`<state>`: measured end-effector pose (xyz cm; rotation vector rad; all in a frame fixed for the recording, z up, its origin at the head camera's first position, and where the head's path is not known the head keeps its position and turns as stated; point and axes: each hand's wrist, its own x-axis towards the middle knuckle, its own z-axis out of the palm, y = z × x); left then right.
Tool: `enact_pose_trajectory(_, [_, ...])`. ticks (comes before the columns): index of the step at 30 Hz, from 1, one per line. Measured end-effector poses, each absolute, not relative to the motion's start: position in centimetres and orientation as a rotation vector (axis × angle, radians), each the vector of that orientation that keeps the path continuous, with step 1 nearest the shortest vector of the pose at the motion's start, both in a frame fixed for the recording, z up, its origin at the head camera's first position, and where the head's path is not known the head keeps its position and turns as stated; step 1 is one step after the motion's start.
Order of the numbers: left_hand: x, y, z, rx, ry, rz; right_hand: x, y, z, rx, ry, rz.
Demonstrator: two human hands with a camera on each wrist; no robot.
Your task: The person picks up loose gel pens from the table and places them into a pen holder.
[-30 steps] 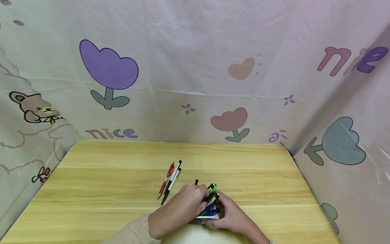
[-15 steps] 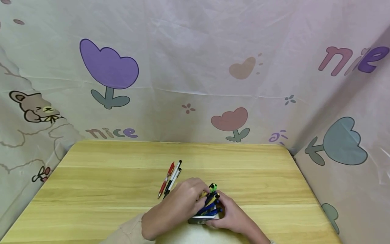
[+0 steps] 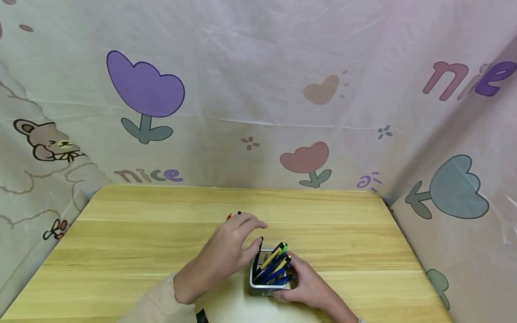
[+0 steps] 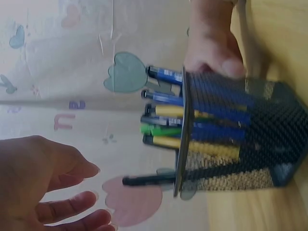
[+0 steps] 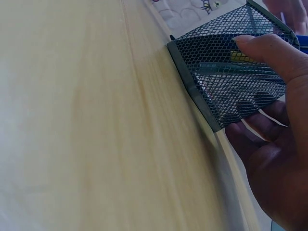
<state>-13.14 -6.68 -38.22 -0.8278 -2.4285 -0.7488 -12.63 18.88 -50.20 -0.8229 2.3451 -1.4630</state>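
Observation:
My right hand (image 3: 308, 282) grips a black wire-mesh pen holder (image 3: 262, 291) by its right side, thumb in front. In the right wrist view the thumb presses the mesh wall (image 5: 211, 82), with the fingers around the opposite side. Several blue, yellow and green pens (image 4: 163, 98) lean in the holder, caps above the rim. A slim black pen (image 4: 149, 180) stands apart from them at the left corner. Just left of the holder is my left hand (image 3: 226, 244), fingers spread and holding nothing, its thumb close to the black pen.
Behind my left hand, only the tips of a red pen (image 3: 229, 216) and a black-ended pen (image 3: 239, 213) show; the rest is hidden. The wooden table (image 3: 343, 233) ends at a printed cloth backdrop (image 3: 226, 80) at the back and sides.
My left hand has drawn away from the pens in the holder, moving left and spreading its fingers. It now covers most of the loose pens. My right hand keeps its grip.

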Motion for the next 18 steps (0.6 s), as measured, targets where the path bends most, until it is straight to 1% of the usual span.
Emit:
enact_pose_trajectory(7, [-14.3, -7.9, -38.9, -0.72, -2.468, -0.677, -12.7, 18.8, -50.2, -0.825, 2.336, -1.477])
enact_pose_trajectory(18, [-16.5, -9.5, -41.2, -0.563, -2.599, -0.626, -12.6, 18.7, -50.0, -0.802, 2.337, -1.471])
